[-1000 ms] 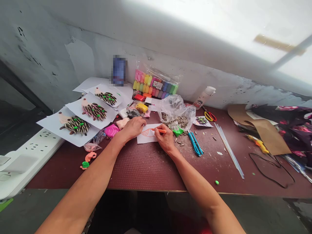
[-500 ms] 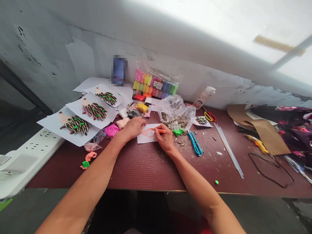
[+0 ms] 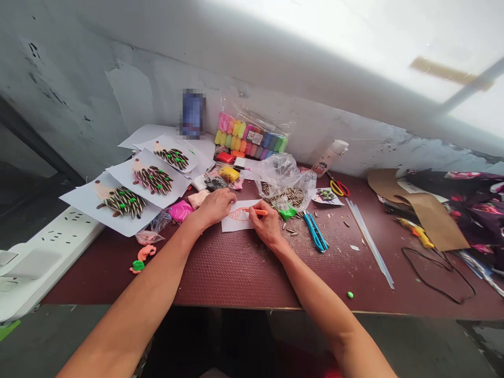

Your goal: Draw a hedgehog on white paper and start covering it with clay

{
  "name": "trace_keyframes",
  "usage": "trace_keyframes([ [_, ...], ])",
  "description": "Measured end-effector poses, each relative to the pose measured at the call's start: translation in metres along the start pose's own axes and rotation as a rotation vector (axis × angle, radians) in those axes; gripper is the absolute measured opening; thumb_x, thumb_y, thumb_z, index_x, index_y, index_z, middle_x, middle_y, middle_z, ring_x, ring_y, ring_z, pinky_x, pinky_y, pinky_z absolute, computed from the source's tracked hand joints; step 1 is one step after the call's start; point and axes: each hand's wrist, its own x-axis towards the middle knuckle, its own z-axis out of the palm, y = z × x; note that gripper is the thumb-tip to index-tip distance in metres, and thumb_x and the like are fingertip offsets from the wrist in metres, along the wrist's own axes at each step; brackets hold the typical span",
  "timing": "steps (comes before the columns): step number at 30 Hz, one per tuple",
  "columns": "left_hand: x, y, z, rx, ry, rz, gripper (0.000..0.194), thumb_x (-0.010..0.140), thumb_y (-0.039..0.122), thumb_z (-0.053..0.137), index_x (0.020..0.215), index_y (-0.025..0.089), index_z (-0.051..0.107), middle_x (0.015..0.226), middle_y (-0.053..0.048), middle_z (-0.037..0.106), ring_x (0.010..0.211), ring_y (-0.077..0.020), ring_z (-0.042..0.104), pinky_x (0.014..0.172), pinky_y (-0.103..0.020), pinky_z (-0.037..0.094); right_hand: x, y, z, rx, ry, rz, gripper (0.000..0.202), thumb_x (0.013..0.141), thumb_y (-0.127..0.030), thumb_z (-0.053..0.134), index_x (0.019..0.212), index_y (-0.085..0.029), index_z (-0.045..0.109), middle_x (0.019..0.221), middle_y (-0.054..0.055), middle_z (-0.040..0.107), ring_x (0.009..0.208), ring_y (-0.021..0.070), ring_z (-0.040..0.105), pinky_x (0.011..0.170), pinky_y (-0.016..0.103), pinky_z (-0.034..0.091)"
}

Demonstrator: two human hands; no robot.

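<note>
While my right hand (image 3: 268, 226) covers the right part of the white paper (image 3: 238, 226), I can't make out all of its orange line drawing (image 3: 236, 214), a rounded outline with a netted pattern. That hand has its fingers closed around an orange marker (image 3: 260, 211), tip at the paper. My left hand (image 3: 218, 206) is at the paper's left edge, but its fingertips are too small to read, so I can't tell whether they grip anything. Behind the paper and to its left, a blue object (image 3: 192, 114) is pixelated past naming; the floral fabric (image 3: 472, 210), far to the paper's right, is cut off by my view. Just beyond the paper's right side, a crumpled clear plastic bag (image 3: 281, 167) holds striped sunflower seeds (image 3: 293, 197). Farther behind the paper, a clear pack (image 3: 271, 122) contains rows of coloured modelling clay (image 3: 236, 137). The lidded bottle (image 3: 328, 157), behind and right of the paper, hides its contents from me.
</note>
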Motion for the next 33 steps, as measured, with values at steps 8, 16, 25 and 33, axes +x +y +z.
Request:
trace_keyframes([
  [8,0.0003,-0.0008,0.0009,0.0,0.016,0.011,0.029,0.086,0.011,0.048,0.095,0.017,0.075,0.096,-0.009,0.07,0.093,-0.0224,0.066,0.083,-0.031,0.053,-0.001,-0.0003,-0.0008,0.006,-0.015,0.007,0.022,0.085,-0.037,0.052,0.068,-0.023,0.052,0.065,-0.001,0.061,0.057,0.0134,0.052,0.06,0.025,0.041],
  [16,0.0002,-0.0025,0.0026,-0.025,0.033,0.02,0.028,0.085,0.011,0.05,0.094,0.018,0.075,0.094,-0.009,0.07,0.092,-0.0221,0.066,0.084,-0.031,0.053,-0.0021,-0.0012,0.0001,-0.012,0.026,0.014,0.022,0.085,-0.036,0.052,0.067,-0.024,0.048,0.063,-0.001,0.059,0.056,0.0132,0.051,0.059,0.025,0.042],
  [25,0.0003,-0.0009,-0.0009,-0.016,-0.001,0.013,0.028,0.086,0.011,0.049,0.095,0.017,0.075,0.096,-0.01,0.07,0.094,-0.0227,0.066,0.084,-0.031,0.052,-0.0023,-0.0017,0.0003,0.018,-0.025,0.012,0.021,0.084,-0.036,0.053,0.068,-0.022,0.053,0.064,-0.001,0.059,0.057,0.0132,0.052,0.059,0.025,0.04],
  [33,0.0,-0.0003,-0.0014,-0.011,0.005,0.011,0.029,0.086,0.011,0.048,0.095,0.018,0.075,0.095,-0.009,0.07,0.093,-0.0221,0.066,0.083,-0.031,0.052,-0.0019,-0.0013,0.0001,-0.005,-0.028,0.022,0.021,0.085,-0.036,0.053,0.068,-0.023,0.052,0.064,-0.001,0.06,0.057,0.013,0.052,0.058,0.025,0.04],
])
